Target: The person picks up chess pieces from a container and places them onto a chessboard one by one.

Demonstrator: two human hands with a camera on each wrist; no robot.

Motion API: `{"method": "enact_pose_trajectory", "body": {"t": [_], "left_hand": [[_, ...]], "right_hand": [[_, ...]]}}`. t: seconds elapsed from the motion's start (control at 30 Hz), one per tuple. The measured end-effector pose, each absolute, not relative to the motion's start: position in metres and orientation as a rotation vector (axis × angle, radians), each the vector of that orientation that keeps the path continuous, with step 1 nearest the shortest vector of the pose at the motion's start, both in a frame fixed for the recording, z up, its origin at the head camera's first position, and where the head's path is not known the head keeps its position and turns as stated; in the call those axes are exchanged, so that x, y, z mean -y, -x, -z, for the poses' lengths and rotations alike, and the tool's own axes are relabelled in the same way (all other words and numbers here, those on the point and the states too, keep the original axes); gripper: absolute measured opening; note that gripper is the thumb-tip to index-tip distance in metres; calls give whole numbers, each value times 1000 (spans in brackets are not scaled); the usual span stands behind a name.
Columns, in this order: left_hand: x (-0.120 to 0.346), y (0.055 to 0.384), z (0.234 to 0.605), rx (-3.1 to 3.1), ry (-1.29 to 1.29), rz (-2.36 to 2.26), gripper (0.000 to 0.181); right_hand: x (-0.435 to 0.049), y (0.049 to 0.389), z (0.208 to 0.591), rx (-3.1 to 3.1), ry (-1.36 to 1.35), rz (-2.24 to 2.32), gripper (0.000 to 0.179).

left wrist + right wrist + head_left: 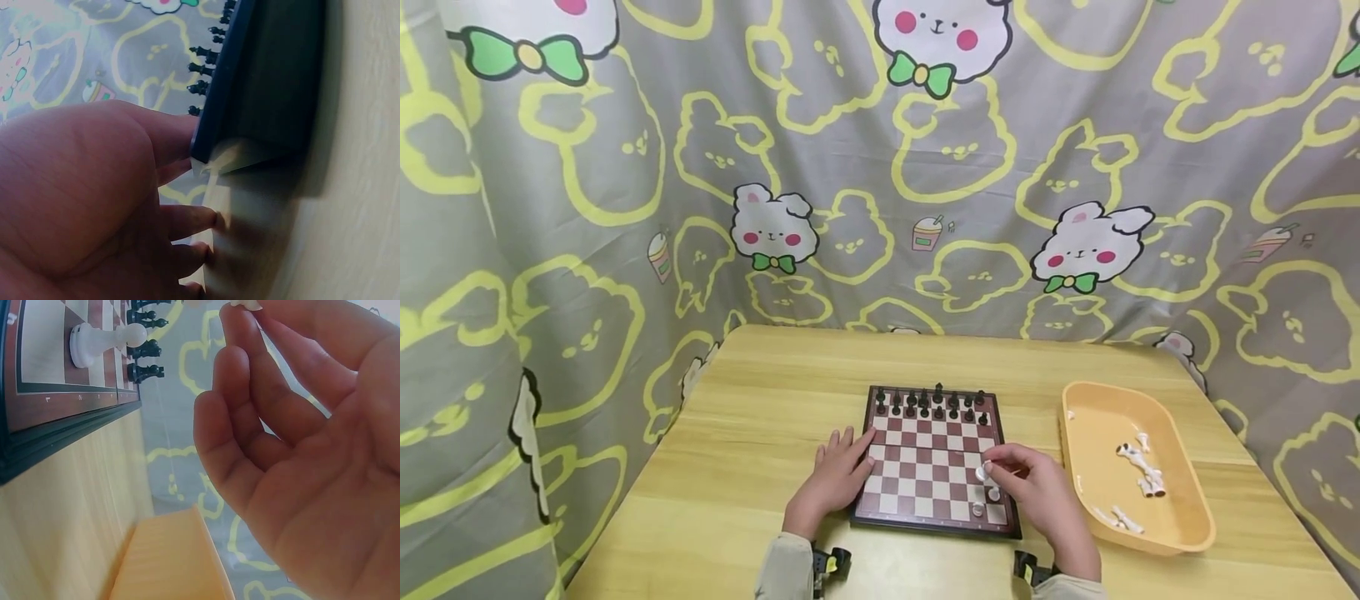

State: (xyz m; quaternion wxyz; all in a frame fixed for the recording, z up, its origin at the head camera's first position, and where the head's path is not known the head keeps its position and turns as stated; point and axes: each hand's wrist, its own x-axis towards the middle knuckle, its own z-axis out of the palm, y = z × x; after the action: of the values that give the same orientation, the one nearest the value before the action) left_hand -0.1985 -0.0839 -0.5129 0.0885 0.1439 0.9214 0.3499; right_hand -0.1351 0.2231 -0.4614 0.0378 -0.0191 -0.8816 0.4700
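Note:
A brown-and-cream chessboard (922,483) lies on the table, black chess pieces (938,393) in two rows along its far side. My left hand (835,479) rests at the board's left edge with fingers spread, touching the rim. Over the board's right side, my right hand (1033,483) pinches a white chess piece (247,304) between thumb and fingertips; its kind is mostly hidden. Just below that hand in the head view stand a white pawn (993,494) and another white piece (978,509), near the board's near right corner.
An orange-yellow plastic tray (1078,467) stands right of the board, with several white chess pieces (1138,458) lying in it. The wooden table (722,467) reaches back to a grey curtain (850,167) with yellow outlines and cartoon rabbits.

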Motion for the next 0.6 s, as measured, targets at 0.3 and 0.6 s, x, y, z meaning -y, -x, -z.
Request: {"method": "enact_pose_trajectory", "body": {"t": [0.3, 0.6], "left_hand": [[85, 194, 516, -2748, -435, -1039, 53], [79, 196, 513, -2738, -408, -1044, 51]], "right_hand": [[-223, 135, 465, 2703, 17, -1485, 13], [-228, 133, 464, 2715, 3, -1454, 14]]}}
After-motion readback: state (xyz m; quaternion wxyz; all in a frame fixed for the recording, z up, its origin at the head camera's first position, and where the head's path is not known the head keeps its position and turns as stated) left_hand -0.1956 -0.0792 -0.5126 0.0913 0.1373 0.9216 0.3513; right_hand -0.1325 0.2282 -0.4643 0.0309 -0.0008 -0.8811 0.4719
